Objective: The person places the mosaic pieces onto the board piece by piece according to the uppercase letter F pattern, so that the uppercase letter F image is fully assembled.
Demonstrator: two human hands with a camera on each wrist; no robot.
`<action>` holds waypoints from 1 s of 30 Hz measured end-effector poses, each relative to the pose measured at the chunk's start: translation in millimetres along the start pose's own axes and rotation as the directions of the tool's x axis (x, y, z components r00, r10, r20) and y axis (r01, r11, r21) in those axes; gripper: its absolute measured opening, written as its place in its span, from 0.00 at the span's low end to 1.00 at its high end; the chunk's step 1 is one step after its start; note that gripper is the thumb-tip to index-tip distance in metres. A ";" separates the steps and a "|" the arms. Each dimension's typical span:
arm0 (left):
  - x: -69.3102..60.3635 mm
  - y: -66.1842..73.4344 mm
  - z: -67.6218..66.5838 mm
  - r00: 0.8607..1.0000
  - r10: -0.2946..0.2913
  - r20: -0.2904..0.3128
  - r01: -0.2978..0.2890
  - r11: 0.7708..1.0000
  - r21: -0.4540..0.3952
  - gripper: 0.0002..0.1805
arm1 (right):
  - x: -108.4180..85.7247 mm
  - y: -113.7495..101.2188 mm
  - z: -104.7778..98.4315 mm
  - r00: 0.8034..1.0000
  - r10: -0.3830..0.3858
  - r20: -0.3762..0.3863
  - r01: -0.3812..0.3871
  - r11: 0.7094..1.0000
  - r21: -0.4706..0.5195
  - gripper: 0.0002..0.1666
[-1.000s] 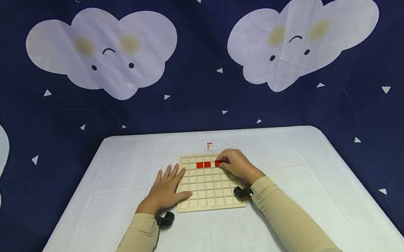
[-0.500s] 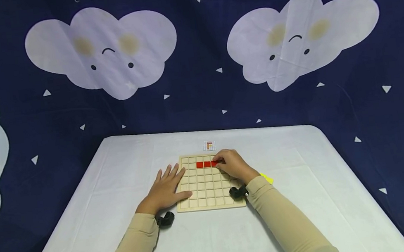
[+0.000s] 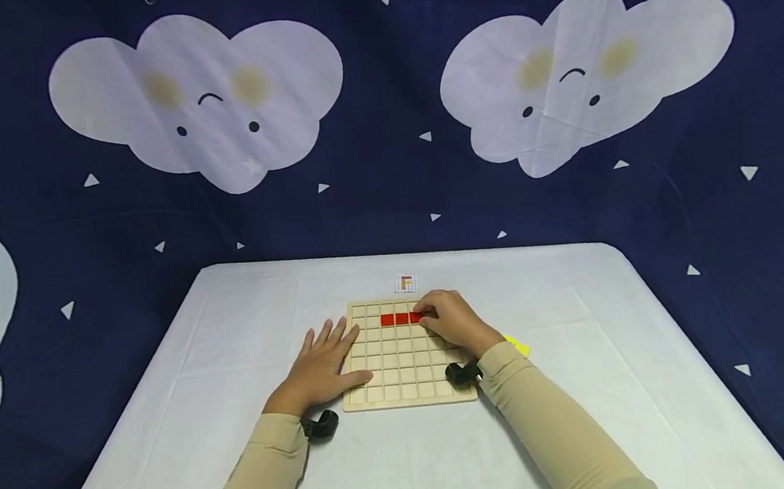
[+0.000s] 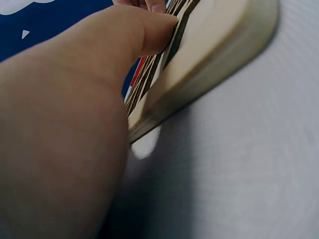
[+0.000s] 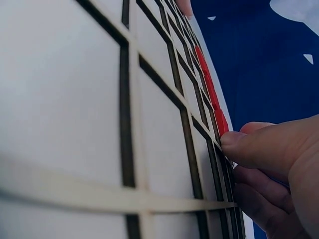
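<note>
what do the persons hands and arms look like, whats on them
Both the left hand and right hand are bare, without gloves. The left sleeve and right sleeve are long, plain beige and lightly creased. Each wrist wears a small black device with a rounded shape; I can't make out any cables.

The white table [image 3: 396, 470] bears gridded board [image 3: 403, 402], card [image 3: 407, 283] (yellow piece [image 3: 517, 345] too)

Wooden grid board's [image 3: 400, 361] left edge mostly blocked by left hand [image 3: 317, 370], far right corner by right hand [image 3: 460, 320]; passage left between, over board's middle.
</note>
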State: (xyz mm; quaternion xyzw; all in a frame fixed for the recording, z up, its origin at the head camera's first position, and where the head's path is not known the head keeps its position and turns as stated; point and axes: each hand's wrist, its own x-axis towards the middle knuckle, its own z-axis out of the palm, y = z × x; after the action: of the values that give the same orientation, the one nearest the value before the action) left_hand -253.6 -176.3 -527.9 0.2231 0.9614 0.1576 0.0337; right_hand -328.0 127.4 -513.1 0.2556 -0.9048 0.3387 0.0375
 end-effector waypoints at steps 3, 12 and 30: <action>-0.6 0.5 0.1 1.000 -0.001 -0.002 0.001 1.000 -0.004 0.55 | -0.8 -0.4 0.3 1.000 0.008 -0.002 -0.008 1.000 -0.004 0.12; 0.0 0.2 1.0 1.000 -0.007 0.001 0.007 1.000 -0.002 0.56 | -11.5 4.0 -10.6 1.000 0.011 -0.027 -0.010 0.999 0.052 0.14; 0.4 1.1 -1.2 1.000 -0.007 0.007 0.006 1.000 0.005 0.55 | -80.4 48.3 -69.9 0.996 0.083 0.020 -0.083 0.996 -0.017 0.13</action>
State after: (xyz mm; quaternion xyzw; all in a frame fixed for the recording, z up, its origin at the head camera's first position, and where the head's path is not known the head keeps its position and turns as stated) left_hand -253.7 -175.5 -526.4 0.2205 0.9624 0.1544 0.0369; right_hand -289.3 237.6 -507.5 0.2209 -0.9177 0.3299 0.0164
